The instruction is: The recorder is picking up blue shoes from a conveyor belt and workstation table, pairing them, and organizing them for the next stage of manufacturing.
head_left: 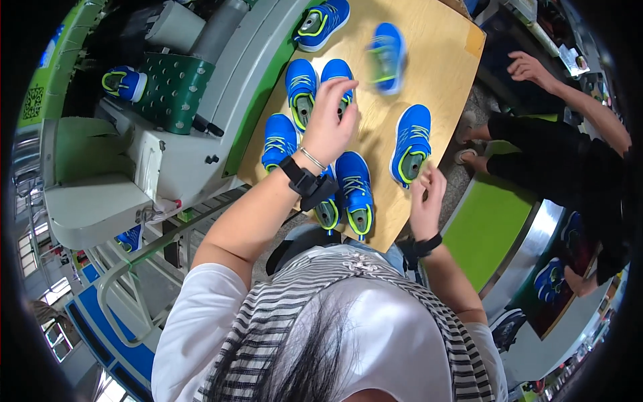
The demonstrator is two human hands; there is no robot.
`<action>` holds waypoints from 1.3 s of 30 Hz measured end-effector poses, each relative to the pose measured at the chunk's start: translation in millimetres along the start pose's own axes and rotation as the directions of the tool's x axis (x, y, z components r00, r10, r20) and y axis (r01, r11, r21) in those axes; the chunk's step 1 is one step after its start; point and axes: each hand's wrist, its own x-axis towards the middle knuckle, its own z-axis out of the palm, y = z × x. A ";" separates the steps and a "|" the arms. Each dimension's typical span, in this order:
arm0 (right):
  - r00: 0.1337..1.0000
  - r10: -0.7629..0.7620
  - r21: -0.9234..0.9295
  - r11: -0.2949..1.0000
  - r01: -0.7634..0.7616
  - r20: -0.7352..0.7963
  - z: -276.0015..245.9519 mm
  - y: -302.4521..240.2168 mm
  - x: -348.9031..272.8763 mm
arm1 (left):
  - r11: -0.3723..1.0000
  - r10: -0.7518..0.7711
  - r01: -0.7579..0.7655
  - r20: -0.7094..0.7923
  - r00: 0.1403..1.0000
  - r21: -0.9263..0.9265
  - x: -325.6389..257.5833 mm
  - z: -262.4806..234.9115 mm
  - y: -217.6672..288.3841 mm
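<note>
My left hand (328,124) hovers above a blue sneaker (335,69) with lime trim and hides part of it. Its fingers are curved and apart, with nothing seen between them. At the right, my right hand (426,204) is by the heel of another blue sneaker (412,134); its fingers are loosely bent, and whether they touch it I cannot tell. Farther up the wooden table, one blue sneaker (387,57) is smeared by motion, apart from both hands. More matching sneakers stand near my left arm, including one sneaker (355,191) close to me.
The wooden table (439,60) ends near my body. A grey and green machine (221,120) borders it on the left, with a sneaker (125,84) beside a dotted green roller (175,90). At the right, another person's hand (529,69) reaches above a green-topped bench (479,228).
</note>
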 end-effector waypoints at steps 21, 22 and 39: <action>0.862 0.130 0.245 0.928 -0.280 0.490 -18.7 -12.8 -31.2 | 0.181 -0.490 0.587 0.445 0.749 -0.789 -11.9 59.1 41.8; 0.866 0.161 0.366 0.858 -0.360 0.474 -23.7 -14.2 -18.0 | 0.257 -0.486 0.489 0.326 0.811 -0.833 -5.3 21.7 61.1; 0.600 -0.702 -0.213 0.565 0.797 0.383 245.6 -297.5 321.6 | 0.949 0.054 0.225 -0.818 0.573 0.220 15.5 -178.5 4.8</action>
